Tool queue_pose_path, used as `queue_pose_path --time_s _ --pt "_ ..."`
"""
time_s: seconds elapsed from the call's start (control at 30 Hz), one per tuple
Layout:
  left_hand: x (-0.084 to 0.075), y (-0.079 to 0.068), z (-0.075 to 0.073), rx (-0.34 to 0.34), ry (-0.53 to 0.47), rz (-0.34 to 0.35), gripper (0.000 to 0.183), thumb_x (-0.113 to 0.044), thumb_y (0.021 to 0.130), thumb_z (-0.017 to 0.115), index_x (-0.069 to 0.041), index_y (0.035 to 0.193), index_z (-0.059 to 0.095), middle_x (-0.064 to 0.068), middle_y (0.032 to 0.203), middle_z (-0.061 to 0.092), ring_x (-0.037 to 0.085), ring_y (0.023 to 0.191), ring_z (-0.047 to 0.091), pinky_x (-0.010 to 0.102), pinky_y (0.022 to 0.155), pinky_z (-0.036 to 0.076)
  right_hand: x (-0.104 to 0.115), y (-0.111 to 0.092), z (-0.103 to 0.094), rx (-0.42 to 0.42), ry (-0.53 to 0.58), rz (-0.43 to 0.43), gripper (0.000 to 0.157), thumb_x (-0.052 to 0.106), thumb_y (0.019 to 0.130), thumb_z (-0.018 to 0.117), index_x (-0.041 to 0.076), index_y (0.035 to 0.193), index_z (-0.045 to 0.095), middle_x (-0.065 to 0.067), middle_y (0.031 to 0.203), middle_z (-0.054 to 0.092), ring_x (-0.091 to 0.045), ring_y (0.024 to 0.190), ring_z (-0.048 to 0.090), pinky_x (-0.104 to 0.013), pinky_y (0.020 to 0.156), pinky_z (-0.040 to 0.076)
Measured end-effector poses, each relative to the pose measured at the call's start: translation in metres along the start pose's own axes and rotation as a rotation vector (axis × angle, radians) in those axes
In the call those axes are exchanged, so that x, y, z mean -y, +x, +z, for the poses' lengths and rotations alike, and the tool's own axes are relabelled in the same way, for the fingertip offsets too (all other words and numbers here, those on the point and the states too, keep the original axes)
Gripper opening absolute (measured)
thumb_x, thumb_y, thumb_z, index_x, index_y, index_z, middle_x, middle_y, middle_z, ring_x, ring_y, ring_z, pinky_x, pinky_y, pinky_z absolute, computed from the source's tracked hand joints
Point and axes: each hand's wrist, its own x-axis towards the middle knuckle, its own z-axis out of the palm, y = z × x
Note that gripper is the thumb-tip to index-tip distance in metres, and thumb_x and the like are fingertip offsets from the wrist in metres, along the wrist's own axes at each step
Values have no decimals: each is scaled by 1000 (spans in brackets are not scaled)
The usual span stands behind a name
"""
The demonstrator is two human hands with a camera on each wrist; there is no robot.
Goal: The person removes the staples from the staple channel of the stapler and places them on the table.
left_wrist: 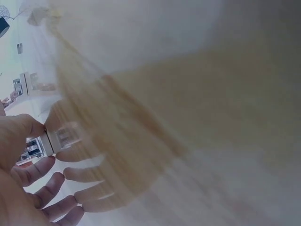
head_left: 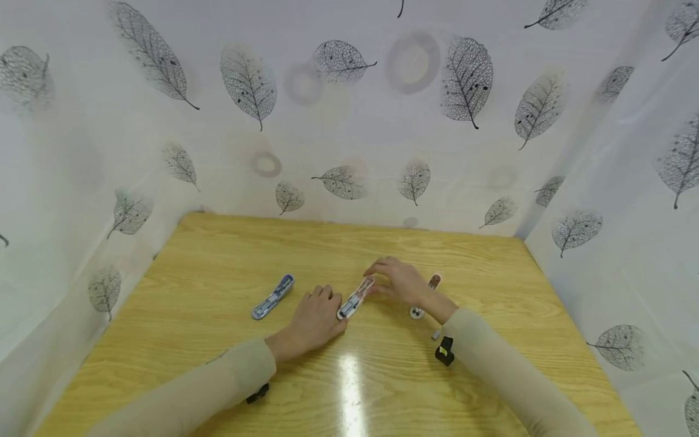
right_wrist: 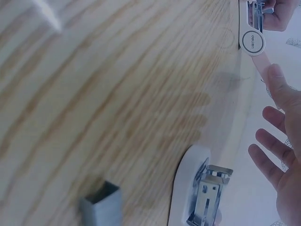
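Note:
An opened stapler point(head_left: 355, 298), with a white base and a pinkish lid, lies between both hands at the middle of the table. My left hand point(head_left: 317, 321) pinches its near end between thumb and index finger; the other fingers rest on the tabletop. At the far end my right hand point(head_left: 401, 282) holds the pinkish lid with thumb and index finger, its other fingers loosely bent. The stapler's white round end point(right_wrist: 253, 42) bears a printed logo in the right wrist view. A second white stapler point(right_wrist: 202, 188) with a brownish lid lies open under my right forearm, partly hidden.
Left of the left hand lies an opened blue stapler point(head_left: 273, 297). A small grey strip of staples point(right_wrist: 101, 207) sits near my right wrist. The wooden table point(head_left: 218, 255) meets a leaf-patterned curtain point(head_left: 349, 121) at the back and sides. Dark wrist cameras point(head_left: 445, 351) hang below the sleeves.

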Motion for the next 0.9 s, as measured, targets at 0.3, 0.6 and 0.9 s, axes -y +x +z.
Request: queue_pose_path --time_s 0.3,0.6,0.9 --pt "-1 -2 -2 0 5 -1 38 -45 94 76 -9 104 66 11 105 65 25 93 60 41 78 55 3 -2 -1 2 20 18 45 42 92 80 15 128 73 -6 132 72 -28 125 68 -48 100 60" --pt "-1 -2 -2 6 -9 -7 37 -44 95 76 -10 102 65 11 105 65 26 94 61 43 80 56 18 -11 -8 -91 240 194 41 31 95 79 10 129 71 -9 127 75 -28 112 72 -42 89 63" --pt "-1 -2 -3 8 0 -1 37 -45 94 76 -10 101 65 11 103 64 24 91 59 41 78 56 34 -24 -17 -133 560 466 29 27 99 75 4 117 75 -14 106 79 -30 89 76 -35 74 64"
